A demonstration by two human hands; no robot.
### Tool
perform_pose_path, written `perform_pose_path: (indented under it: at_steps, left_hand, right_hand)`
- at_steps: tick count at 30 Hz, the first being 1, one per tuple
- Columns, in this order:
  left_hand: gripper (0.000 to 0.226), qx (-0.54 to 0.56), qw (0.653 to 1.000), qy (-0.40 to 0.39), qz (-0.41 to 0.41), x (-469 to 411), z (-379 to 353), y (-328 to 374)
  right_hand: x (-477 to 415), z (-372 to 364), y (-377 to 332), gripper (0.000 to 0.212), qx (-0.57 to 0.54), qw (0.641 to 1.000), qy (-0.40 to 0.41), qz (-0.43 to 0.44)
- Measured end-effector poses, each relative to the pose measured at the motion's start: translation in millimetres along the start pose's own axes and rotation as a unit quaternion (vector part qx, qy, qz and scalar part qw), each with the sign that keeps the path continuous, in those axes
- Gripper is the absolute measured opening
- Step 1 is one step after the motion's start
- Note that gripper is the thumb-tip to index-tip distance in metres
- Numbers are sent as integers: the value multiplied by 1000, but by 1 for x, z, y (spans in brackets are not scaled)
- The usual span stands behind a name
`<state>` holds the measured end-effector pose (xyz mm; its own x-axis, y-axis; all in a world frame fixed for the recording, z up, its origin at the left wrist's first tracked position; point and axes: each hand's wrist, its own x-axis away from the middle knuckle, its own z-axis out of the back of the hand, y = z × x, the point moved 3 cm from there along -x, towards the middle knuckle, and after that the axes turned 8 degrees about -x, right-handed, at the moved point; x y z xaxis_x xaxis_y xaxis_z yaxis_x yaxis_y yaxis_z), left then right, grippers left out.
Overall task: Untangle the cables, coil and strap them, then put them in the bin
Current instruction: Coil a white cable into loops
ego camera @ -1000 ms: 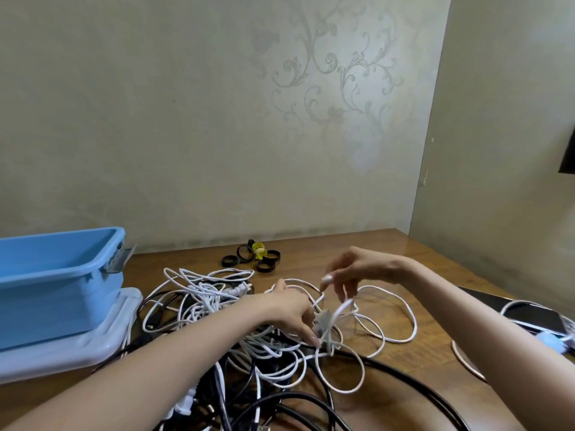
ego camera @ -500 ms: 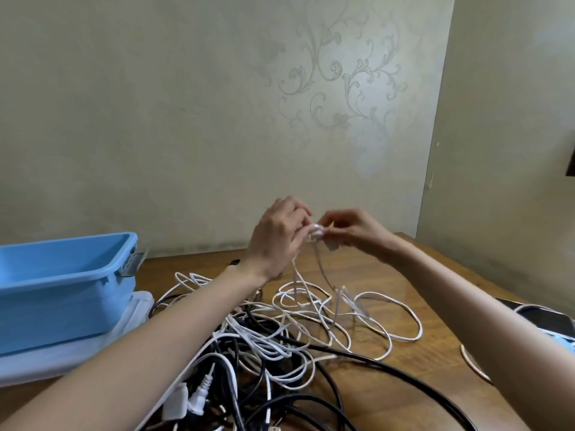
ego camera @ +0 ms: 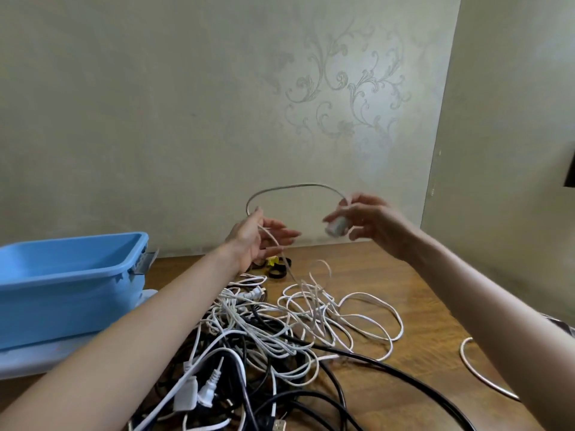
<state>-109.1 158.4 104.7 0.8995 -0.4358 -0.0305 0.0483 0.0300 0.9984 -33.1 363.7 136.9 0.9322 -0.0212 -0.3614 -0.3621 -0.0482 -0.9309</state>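
A tangle of white and black cables point(ego camera: 264, 334) lies on the wooden table point(ego camera: 389, 275). One white cable point(ego camera: 292, 186) arches in the air between my hands. My right hand point(ego camera: 364, 222) holds its white plug end point(ego camera: 336, 227) in curled fingers, raised above the table. My left hand point(ego camera: 258, 237) is lifted to the left of it, the cable running across its palm between thumb and loosely extended fingers, then dropping to the pile. The blue bin point(ego camera: 68, 281) stands at the left.
Black strap rings and a yellow one point(ego camera: 273, 265) lie on the table behind the pile, near the wall. The bin sits on a pale lid point(ego camera: 28, 359). Another white cable loop point(ego camera: 485, 374) lies at the right. Thick black cables point(ego camera: 404, 377) cross the front.
My hands rose from the pile with the cable end, met, and have now moved apart, drawing a length of white cable into an arch between them.
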Motion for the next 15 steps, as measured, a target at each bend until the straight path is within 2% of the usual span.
perform_pose_path:
  at_steps: [2, 4, 8, 12, 15]
  left_hand:
    - [63, -41, 999, -19, 1, 3, -6, 8]
    - [65, -108, 994, -5, -3, 4, -12, 8]
    - [61, -112, 993, -25, 37, 9, -14, 0]
    - [47, -61, 997, -51, 26, 18, -10, -10]
    - [30, -93, 996, 4, 12, 21, -10, -24]
  right_hand:
    - [2, -13, 17, 15, 49, 998, -24, -29]
    - [5, -27, 30, 18, 73, 995, -43, -52]
    - [10, -55, 35, 2, 93, 993, -65, -37]
    - [8, -64, 27, 29, -62, 998, -12, -15]
    - [5, -72, 28, 40, -191, 981, -23, -16]
